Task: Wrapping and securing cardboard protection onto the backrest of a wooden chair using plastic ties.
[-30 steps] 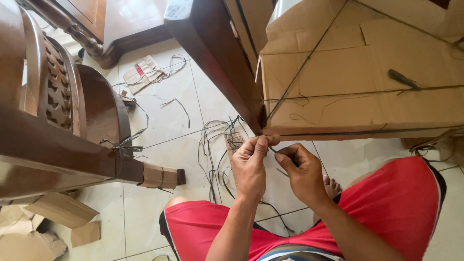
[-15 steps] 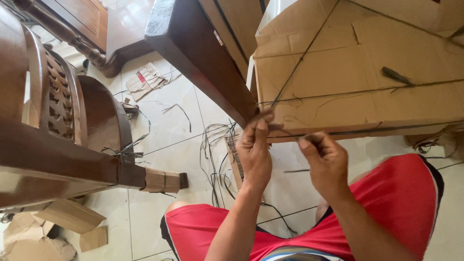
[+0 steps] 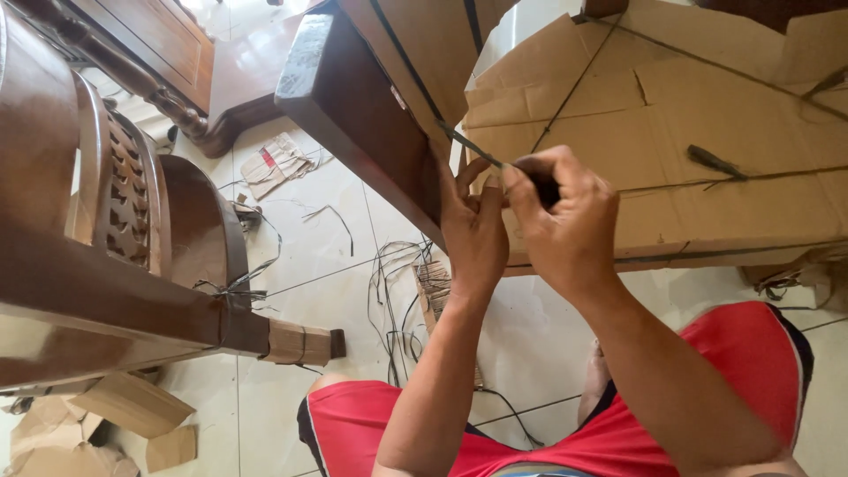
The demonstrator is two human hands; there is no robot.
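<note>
I see my left hand (image 3: pixel 473 231) pressed flat against the near edge of the cardboard wrapping (image 3: pixel 698 132), fingers raised, steadying the dark strap (image 3: pixel 468 146) where it crosses the corner of the dark wooden furniture leg (image 3: pixel 362 115). My right hand (image 3: pixel 565 221) is just beside it, touching it, closed tight around a dark tool handle (image 3: pixel 543 190) with the strap end running into the fist. So both hands are together at one spot on the strap, at the middle of the scene.

I judge this to be the tightening or tying stage on that strap, with the cardboard already bound by other straps farther right. The next move, as I read it, calls for keeping the strap taut with the left hand while the right works the tool.

On the tiled floor (image 3: pixel 336 265) below lie loose strap offcuts (image 3: pixel 397 291); a carved wooden chair (image 3: pixel 115 230) stands at the left.
</note>
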